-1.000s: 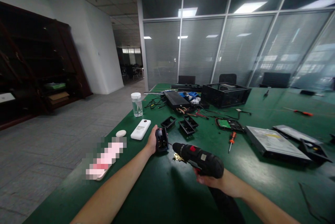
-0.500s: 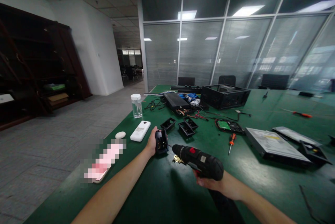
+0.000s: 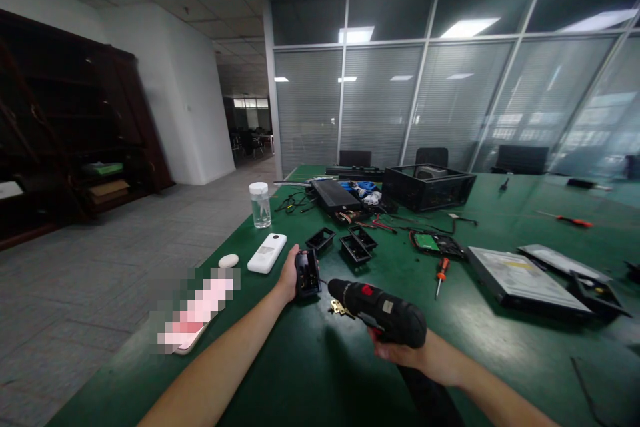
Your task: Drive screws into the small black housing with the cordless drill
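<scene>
My left hand is closed around the left side of a black rectangular plastic housing, whose open hollow face is turned toward me. My right hand grips the handle of a black cordless drill with red details. The drill points left, and its thin bit ends at the housing's right side; whether it touches cannot be made out. Small brass-coloured metal pieces lie on the green table below the drill's chuck. Just beyond my left hand are several similar black housings.
A white power bank, a clear jar and a blurred pink phone-like object are on the left. An orange screwdriver, a circuit board piece and a silver disc drive lie right. A black metal case stands behind.
The whole view has shifted slightly downward. Both hands, the drill and the housing keep nearly the same positions relative to each other.
</scene>
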Demonstrator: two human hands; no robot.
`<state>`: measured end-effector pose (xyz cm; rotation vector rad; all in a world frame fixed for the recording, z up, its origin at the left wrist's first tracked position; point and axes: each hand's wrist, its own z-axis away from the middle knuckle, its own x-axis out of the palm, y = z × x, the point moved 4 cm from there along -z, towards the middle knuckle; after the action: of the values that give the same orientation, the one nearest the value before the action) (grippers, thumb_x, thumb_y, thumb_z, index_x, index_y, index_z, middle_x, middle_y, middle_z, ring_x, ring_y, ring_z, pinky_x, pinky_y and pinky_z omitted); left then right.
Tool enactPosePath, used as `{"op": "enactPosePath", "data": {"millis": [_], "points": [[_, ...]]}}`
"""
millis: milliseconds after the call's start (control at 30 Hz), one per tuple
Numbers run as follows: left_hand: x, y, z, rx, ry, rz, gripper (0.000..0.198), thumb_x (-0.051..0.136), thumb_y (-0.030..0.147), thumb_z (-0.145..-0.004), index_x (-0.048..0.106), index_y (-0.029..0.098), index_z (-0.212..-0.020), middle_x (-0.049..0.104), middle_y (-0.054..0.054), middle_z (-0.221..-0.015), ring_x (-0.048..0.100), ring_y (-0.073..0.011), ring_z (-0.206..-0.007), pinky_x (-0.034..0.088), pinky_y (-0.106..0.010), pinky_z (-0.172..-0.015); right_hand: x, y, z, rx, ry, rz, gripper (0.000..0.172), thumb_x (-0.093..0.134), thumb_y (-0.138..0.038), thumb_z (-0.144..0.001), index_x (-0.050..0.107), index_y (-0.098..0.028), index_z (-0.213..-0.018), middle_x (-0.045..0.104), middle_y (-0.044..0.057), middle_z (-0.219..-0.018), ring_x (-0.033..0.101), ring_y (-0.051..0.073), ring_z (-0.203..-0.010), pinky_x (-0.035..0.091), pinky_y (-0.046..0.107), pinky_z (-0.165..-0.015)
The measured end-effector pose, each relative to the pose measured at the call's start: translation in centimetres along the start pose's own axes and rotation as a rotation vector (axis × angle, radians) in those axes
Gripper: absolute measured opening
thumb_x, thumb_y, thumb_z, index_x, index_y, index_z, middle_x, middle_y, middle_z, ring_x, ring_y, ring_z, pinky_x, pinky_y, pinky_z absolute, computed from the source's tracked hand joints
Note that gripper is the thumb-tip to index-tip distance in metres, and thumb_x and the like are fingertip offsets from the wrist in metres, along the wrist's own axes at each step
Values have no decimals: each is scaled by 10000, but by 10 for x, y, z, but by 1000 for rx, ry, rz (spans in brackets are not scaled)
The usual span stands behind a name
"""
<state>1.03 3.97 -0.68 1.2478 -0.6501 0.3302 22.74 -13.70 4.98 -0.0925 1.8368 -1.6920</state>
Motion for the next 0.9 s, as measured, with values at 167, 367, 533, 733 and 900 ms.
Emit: {"op": "enactPosePath", "data": {"millis": [167,367,533,733,900], "points": [[1,0,3,-22,32,1,408,493,537,-789,582,140,-810,659,-73,-695,643,-185,-590,489,-264,-508,-1,-1,-1,4,6,-75,297,660,-415,-755,593,-173,-914,585,28,-850,547,192,-811,456,334,-754],[2,1,4,-12,41,24,387,499,517,-794,578,142,-845,657,-64,-683,641,-182,-576,486,-264,-505,0,2,-1,-80,-3,-182,423,686,-511,-695,599,-163,-919,588,51,-859,559,214,-804,456,354,-737],[1,1,3,-27,43,33,380,502,521,-790,563,151,-856,659,-64,-696,642,-183,-579,487,-267,-510,1,2,1,-60,25,-147,444,666,-536,-703,592,-178,-955,596,59,-888,558,226,-833,450,368,-753],[3,1,4,-13,41,22,375,493,525,-791,552,157,-832,655,-60,-686,642,-187,-581,489,-273,-511,1,-3,0,-6,56,-34,319,620,-477,-764,589,-177,-866,578,35,-827,541,202,-785,448,354,-733],[3,1,3,-14,39,32,375,495,521,-792,561,155,-833,657,-62,-685,644,-190,-589,489,-274,-512,4,-2,-1,-17,48,-41,263,652,-414,-757,571,-190,-870,563,9,-803,533,177,-743,461,324,-690]]}}
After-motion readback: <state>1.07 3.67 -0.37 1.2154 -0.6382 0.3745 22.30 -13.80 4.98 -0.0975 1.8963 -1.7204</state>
